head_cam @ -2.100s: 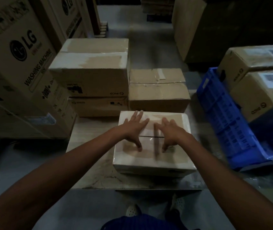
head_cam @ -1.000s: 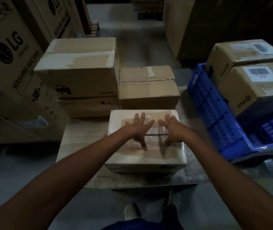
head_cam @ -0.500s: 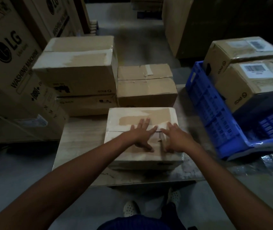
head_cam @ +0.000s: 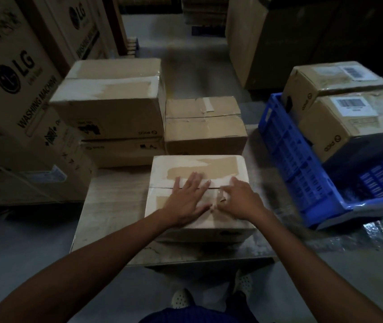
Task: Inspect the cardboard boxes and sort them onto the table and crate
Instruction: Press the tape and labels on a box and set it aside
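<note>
Two hands lie on top of the pale cardboard box (head_cam: 197, 166), which sits on the low table (head_cam: 111, 206) directly in front of the person. The left hand (head_cam: 185, 201) is flat, its fingers straight and spread across the centre seam (head_cam: 160, 188), pressing the flaps. Just beside it, the right hand (head_cam: 241, 201) has its fingers bent down at the same seam; whether they pinch anything I cannot tell. Beyond the hands stand a stack of two brown boxes (head_cam: 109, 108) and a single brown box (head_cam: 204, 131). Out past the right hand, the blue crate (head_cam: 302, 171) holds two labelled boxes (head_cam: 353, 122).

The pale box looks stiff and square-cornered, probably of moderate weight. Its taped top looks slick and the seam gapes a little, so I would lift it by the two short sides, low down, with palms catching the bottom edges rather than the flaps.
</note>
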### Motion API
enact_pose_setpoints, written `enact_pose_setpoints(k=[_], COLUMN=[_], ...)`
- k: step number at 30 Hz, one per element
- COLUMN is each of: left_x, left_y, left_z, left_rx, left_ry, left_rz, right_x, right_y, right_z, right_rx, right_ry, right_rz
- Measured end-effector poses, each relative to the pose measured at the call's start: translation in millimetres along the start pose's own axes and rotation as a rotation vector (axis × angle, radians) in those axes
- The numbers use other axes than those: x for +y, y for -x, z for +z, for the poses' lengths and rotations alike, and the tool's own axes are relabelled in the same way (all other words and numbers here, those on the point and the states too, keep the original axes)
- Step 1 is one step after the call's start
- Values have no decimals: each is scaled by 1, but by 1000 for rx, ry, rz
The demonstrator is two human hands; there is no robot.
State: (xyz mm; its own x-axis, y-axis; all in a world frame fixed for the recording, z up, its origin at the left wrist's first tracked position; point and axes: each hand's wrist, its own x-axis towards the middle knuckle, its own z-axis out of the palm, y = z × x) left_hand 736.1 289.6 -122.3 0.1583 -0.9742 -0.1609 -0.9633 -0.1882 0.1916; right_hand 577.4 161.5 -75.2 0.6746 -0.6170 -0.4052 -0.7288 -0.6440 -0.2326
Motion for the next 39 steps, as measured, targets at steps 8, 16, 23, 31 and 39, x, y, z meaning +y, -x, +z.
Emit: enact_pose_setpoints(k=[8, 16, 23, 31, 39], left_x=[-44, -55, -49, -28, -55], left_y=[-14, -12, 5, 61, 64], left_z=[-43, -84, -98, -36, -73], left_rx=[145, 482, 788, 836, 579], left_ry=[589, 989, 1047, 797, 227], left_rz=[-830, -963, -909, -639, -243], right_x=[-3, -4, -20, -16, -77], right_y=[-26, -35, -12, 16, 22], right_z=[-6, -23, -50, -13, -33], right_rx=[251, 449, 629, 591, 659], right_ry=[-819, -1020, -1097, -1045, -375], right_rz=[387, 444, 516, 535, -106])
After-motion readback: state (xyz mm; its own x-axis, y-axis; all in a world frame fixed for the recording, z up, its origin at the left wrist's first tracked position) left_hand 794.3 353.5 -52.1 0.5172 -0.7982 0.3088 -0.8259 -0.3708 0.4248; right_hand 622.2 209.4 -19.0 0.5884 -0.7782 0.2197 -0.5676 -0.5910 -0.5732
